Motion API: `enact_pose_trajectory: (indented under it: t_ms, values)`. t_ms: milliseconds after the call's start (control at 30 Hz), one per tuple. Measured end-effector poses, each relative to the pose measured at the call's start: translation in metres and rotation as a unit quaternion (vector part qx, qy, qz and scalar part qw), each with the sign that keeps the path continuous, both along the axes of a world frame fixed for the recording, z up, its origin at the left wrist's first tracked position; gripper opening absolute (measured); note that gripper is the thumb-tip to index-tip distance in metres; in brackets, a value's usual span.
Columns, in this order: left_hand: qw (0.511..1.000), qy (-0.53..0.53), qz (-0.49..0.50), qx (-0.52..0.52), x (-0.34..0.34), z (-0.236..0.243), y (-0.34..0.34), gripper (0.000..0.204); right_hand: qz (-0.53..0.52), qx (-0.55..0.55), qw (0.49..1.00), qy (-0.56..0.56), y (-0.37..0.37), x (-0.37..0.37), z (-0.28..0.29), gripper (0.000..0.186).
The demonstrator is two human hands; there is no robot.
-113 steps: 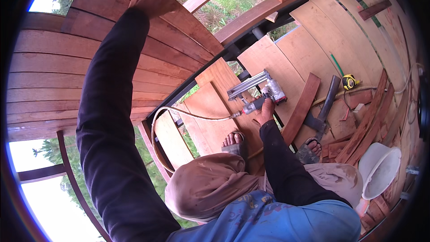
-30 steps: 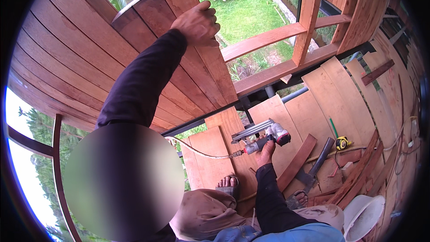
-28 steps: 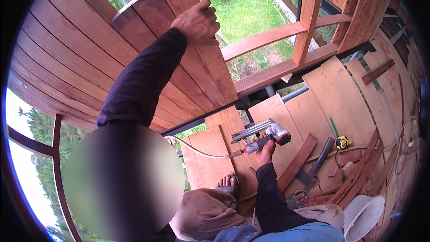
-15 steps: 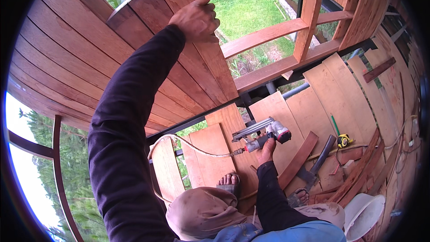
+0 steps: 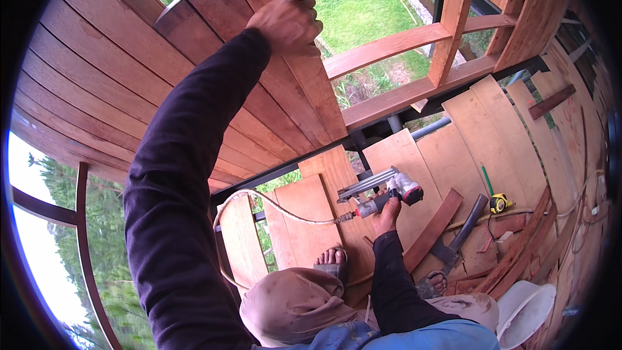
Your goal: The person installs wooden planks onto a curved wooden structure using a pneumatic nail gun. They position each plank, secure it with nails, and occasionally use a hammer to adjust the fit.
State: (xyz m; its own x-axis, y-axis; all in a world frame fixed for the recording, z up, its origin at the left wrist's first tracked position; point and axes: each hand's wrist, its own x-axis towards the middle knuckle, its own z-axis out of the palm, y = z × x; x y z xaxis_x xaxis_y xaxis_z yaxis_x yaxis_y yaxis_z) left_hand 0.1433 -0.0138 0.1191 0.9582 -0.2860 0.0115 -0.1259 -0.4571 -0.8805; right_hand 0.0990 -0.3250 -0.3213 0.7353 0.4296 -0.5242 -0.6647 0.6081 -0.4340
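My left hand [image 5: 285,23] is raised to the wall of reddish-brown planks, its fingers curled over the free edge of the outermost wooden board [image 5: 312,94]. Low in front of me, my right hand [image 5: 387,215] is closed round the handle of a pneumatic nail gun [image 5: 407,188]. Its silver magazine [image 5: 368,185] points left, toward the foot of the plank wall. From the handle's end a pale air hose [image 5: 278,210] loops away to the left. The palm side of my left hand is hidden.
Loose plywood sheets [image 5: 447,149] form the floor, with gaps between some. To the right lie a hammer-like tool [image 5: 463,230], a yellow tape measure [image 5: 499,203], a green pencil [image 5: 486,180] and wood strips [image 5: 518,246]. A white bucket [image 5: 528,311] stands near my knee. Open framing [image 5: 389,48] overlooks grass.
The view has shifted slightly. Both hands keep their holds, the left on the board's edge and the right on the nail gun, with hardly any movement.
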Motion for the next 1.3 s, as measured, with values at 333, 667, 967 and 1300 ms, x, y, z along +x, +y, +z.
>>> enact_pose_trajectory:
  t_ms: [333, 667, 967, 1300]
  values:
    - [1.000, 0.002, 0.003, 0.003, 0.001, 0.001, -0.001, 0.031, -0.002, -0.038, 0.999, 0.015, 0.000, 0.002, -0.013, 0.033]
    - [1.000, 0.010, 0.010, -0.009, 0.001, 0.002, -0.002, 0.042, 0.002, -0.027, 0.999, 0.026, 0.000, 0.000, -0.014, 0.028]
    - [0.999, 0.003, 0.000, -0.036, 0.002, 0.000, 0.002, 0.036, 0.022, -0.006, 0.999, 0.024, 0.003, 0.005, -0.008, 0.032]
    - [0.999, 0.000, 0.015, -0.039, 0.000, 0.001, -0.003, 0.042, -0.004, -0.030, 0.996, 0.085, 0.006, -0.006, 0.002, 0.033]
